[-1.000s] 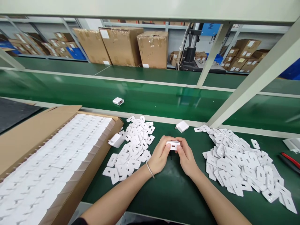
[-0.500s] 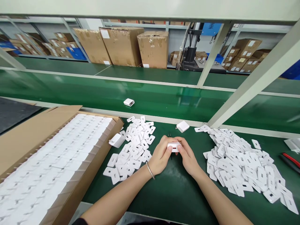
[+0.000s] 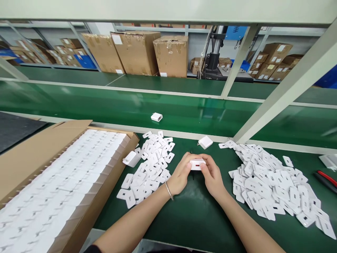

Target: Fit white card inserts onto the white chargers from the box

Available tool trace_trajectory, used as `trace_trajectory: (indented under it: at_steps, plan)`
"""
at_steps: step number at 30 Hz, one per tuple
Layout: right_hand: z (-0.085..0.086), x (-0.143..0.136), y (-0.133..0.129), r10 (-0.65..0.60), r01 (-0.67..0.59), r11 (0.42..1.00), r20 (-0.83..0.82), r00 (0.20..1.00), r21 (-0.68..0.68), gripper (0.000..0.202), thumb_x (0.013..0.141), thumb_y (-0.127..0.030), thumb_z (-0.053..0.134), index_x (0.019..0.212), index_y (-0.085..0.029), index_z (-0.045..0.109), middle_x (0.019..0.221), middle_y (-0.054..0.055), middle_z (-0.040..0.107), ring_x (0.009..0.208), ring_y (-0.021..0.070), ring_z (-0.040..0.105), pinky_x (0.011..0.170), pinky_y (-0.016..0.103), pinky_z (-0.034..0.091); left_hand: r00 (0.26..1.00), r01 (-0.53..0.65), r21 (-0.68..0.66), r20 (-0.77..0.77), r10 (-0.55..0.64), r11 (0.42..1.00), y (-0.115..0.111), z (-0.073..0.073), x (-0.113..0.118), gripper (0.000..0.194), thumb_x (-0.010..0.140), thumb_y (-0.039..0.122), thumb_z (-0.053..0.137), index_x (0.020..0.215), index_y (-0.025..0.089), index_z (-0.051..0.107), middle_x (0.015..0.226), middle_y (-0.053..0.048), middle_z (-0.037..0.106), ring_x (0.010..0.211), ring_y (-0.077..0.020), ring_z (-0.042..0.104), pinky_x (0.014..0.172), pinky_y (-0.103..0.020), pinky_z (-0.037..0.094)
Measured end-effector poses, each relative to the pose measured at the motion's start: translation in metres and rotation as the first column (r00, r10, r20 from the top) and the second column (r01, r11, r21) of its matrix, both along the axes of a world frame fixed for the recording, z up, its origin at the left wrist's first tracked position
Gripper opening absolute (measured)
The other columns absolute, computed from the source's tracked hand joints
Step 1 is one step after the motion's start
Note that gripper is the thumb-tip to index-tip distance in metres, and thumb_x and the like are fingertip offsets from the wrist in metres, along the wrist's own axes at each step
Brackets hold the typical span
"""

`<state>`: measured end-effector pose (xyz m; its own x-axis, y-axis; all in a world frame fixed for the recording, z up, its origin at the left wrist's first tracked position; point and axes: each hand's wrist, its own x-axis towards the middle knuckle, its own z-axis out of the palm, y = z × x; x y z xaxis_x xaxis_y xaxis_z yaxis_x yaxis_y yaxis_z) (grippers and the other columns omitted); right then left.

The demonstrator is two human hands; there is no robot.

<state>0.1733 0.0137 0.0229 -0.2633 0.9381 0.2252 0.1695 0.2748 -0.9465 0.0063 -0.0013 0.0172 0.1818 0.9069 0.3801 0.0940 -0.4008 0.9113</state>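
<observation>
Between both hands is a white USB charger [image 3: 197, 164], its end with a red-lined port turned toward me and its prongs pointing away. My left hand [image 3: 181, 174] grips its left side, thumb on the near end; a bracelet circles that wrist. My right hand [image 3: 212, 174] closes on the right side in the same way. To the left spreads a heap of small white face plates [image 3: 151, 167] with slots. A larger heap of similar white plates [image 3: 273, 182] lies to the right. Just beyond my hands rests another white charger [image 3: 205, 142] with its prongs out.
An open cardboard carton [image 3: 105, 189] packed with white chargers stands at left, one charger [image 3: 131, 159] leaning by its edge. On the green conveyor belt [image 3: 105, 109] sits a charger [image 3: 156, 117]. Red-and-black handled pliers [image 3: 326, 180] lie far right, near a slanted frame post [image 3: 284, 88].
The charger on the belt has travelled to the right. Both hands keep hold of their charger, which has shifted very slightly right.
</observation>
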Motion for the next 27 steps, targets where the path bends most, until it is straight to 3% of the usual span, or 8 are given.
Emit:
trace_trajectory:
  at_steps: [7, 11, 14, 18, 21, 24, 25, 27]
  plan:
    - [-0.001, 0.004, 0.002, 0.006, -0.005, 1.000, -0.023, 1.000, 0.020, 0.052, 0.107, -0.064, 0.033, 0.123, -0.025, 0.062, 0.106, 0.007, 0.072, 0.090, 0.0231, 0.069, 0.079, 0.037, 0.057, 0.994, 0.000, 0.046, -0.111, 0.005, 0.999, -0.003, -0.003, 0.002, 0.040, 0.110, 0.049, 0.040, 0.138, 0.024, 0.054, 0.113, -0.009, 0.055, 0.099, -0.0233, 0.057, 0.086, -0.039, 0.051]
    - [0.004, 0.005, -0.001, 0.007, -0.007, 0.998, -0.001, 1.000, 0.068, 0.050, 0.105, -0.066, 0.041, 0.122, -0.025, 0.063, 0.107, 0.007, 0.074, 0.093, 0.0240, 0.071, 0.081, 0.037, 0.059, 0.991, -0.013, 0.158, -0.132, 0.034, 0.987, -0.007, -0.001, 0.005, 0.038, 0.108, 0.047, 0.044, 0.136, 0.025, 0.058, 0.108, -0.008, 0.054, 0.095, -0.0224, 0.054, 0.083, -0.038, 0.051]
    - [0.013, 0.003, -0.006, -0.013, 0.013, 0.996, 0.009, 1.000, 0.090, 0.047, 0.105, -0.064, 0.042, 0.119, -0.025, 0.064, 0.103, 0.007, 0.074, 0.091, 0.0233, 0.071, 0.079, 0.036, 0.059, 0.994, -0.050, 0.178, -0.087, 0.066, 0.983, -0.010, 0.000, 0.008, 0.036, 0.108, 0.046, 0.046, 0.132, 0.025, 0.062, 0.105, -0.007, 0.055, 0.092, -0.0214, 0.054, 0.079, -0.036, 0.050]
    - [0.035, 0.000, -0.005, 0.052, -0.052, 0.999, 0.137, 0.989, -0.008, 0.042, 0.108, -0.058, 0.042, 0.116, -0.025, 0.066, 0.102, 0.005, 0.074, 0.087, 0.0212, 0.070, 0.077, 0.034, 0.057, 0.985, -0.159, 0.079, 0.086, 0.152, 0.984, -0.011, -0.002, 0.013, 0.033, 0.108, 0.047, 0.047, 0.124, 0.025, 0.065, 0.102, -0.006, 0.058, 0.090, -0.0210, 0.056, 0.077, -0.035, 0.050]
    - [0.048, -0.007, 0.022, 0.069, -0.078, 0.997, 0.310, 0.948, 0.016, 0.042, 0.110, -0.054, 0.036, 0.123, -0.026, 0.065, 0.097, 0.004, 0.074, 0.083, 0.0207, 0.069, 0.076, 0.035, 0.056, 0.931, -0.306, 0.006, 0.212, 0.298, 0.952, -0.009, -0.002, 0.015, 0.035, 0.108, 0.050, 0.044, 0.122, 0.024, 0.064, 0.109, -0.008, 0.061, 0.100, -0.0238, 0.059, 0.084, -0.038, 0.051]
    - [0.048, -0.024, 0.080, -0.127, 0.047, 0.982, 0.456, 0.881, 0.182, 0.048, 0.110, -0.052, 0.030, 0.125, -0.022, 0.063, 0.111, 0.009, 0.072, 0.098, 0.0240, 0.069, 0.088, 0.041, 0.057, 0.856, -0.420, -0.092, 0.290, 0.428, 0.903, -0.008, 0.000, 0.014, 0.038, 0.109, 0.053, 0.041, 0.125, 0.024, 0.060, 0.122, -0.011, 0.061, 0.110, -0.0257, 0.059, 0.092, -0.041, 0.052]
    - [0.045, -0.031, 0.103, -0.208, 0.100, 0.969, 0.530, 0.822, 0.225, 0.047, 0.108, -0.052, 0.033, 0.128, -0.020, 0.062, 0.119, 0.012, 0.071, 0.106, 0.0254, 0.068, 0.092, 0.043, 0.056, 0.839, -0.432, -0.133, 0.304, 0.452, 0.892, -0.007, 0.000, 0.014, 0.039, 0.109, 0.053, 0.040, 0.127, 0.025, 0.059, 0.125, -0.011, 0.061, 0.112, -0.0257, 0.059, 0.095, -0.042, 0.052]
    - [0.038, -0.046, 0.149, -0.254, 0.123, 0.959, 0.580, 0.774, 0.255, 0.048, 0.100, -0.047, 0.052, 0.135, -0.014, 0.058, 0.133, 0.019, 0.065, 0.123, 0.0315, 0.062, 0.103, 0.049, 0.052, 0.821, -0.438, -0.197, 0.311, 0.479, 0.877, -0.006, 0.000, 0.013, 0.039, 0.110, 0.053, 0.038, 0.130, 0.026, 0.056, 0.129, -0.011, 0.059, 0.115, -0.0258, 0.059, 0.100, -0.044, 0.052]
